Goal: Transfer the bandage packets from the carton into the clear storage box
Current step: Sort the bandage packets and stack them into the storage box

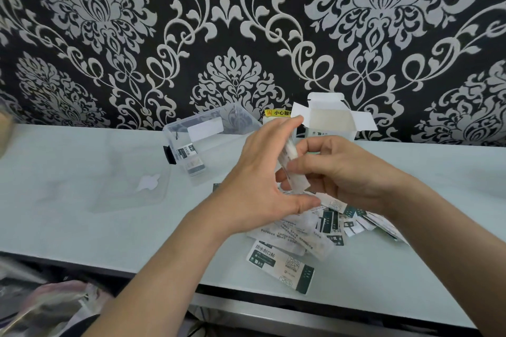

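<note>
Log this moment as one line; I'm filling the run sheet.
both hands grip packet stack | loose packets on table | some in clear storage box | carton open

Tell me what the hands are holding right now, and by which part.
Both hands hold a small stack of bandage packets: the right hand pinches its lower part, the left hand steadies its far edge.

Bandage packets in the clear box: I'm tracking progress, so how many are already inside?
2, as far as can be seen: the bandage packets lie stacked at the near left end of the clear storage box; the left hand may hide others.
</note>
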A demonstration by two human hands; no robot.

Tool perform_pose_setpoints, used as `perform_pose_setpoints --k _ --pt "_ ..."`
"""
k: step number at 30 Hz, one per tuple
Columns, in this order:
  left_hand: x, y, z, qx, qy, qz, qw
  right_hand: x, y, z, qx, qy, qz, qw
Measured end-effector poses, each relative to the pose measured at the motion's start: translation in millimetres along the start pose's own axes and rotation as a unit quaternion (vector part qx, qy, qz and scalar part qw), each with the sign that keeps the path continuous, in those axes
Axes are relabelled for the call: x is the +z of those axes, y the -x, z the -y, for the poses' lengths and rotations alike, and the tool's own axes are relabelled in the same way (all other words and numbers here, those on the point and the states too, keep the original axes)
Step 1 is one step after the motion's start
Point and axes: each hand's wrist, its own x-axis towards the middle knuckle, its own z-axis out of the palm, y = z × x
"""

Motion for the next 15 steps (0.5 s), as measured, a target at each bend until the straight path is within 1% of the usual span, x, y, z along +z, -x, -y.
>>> perform_pose_setpoints --k 4,6,8,9,10,11,12,13,14,15 --pt "-8.2 -0.3 7.4 0.034 -0.015 -0.063 0.997 10.9 -10.2 4.2 0.001 0.003 0.037 0.999" --pt "-20.0 0.7 10.0 0.026 0.004 -0.068 0.997 18.3 -17.4 11.7 0.001 0.016 0.043 0.999" --pt "-41.3 2.1 16.1 -0.007 0.047 -0.068 0.997 27.1 -27.5 24.4 -0.004 0.066 0.036 0.997" --pt "-52.5 2.8 21.8 -0.027 0.068 -0.086 0.994 31.0 -33.6 31.5 -0.012 0.106 0.026 0.994" --pt "-64.0 3.3 30.3 -0.042 0.079 -0.128 0.988 35.5 -41.6 38.9 -0.024 0.153 0.015 0.988" --pt "-73.7 3.3 42.9 -0.056 0.068 -0.19 0.978 39.8 -50.9 46.2 -0.036 0.2 0.006 0.979" --pt "-80.2 3.0 56.4 -0.086 0.03 -0.256 0.962 42.7 -59.4 52.0 -0.047 0.245 -0.003 0.968" --pt "-88.5 3.0 72.7 -0.143 -0.023 -0.309 0.94 48.1 -73.2 58.1 -0.055 0.288 -0.009 0.956" --pt "-91.4 2.9 85.2 -0.207 -0.071 -0.323 0.921 50.8 -85.2 61.7 -0.059 0.328 -0.017 0.943" --pt "-94.1 2.8 97.9 -0.267 -0.1 -0.303 0.909 56.0 -100.6 64.8 -0.061 0.369 -0.021 0.927"
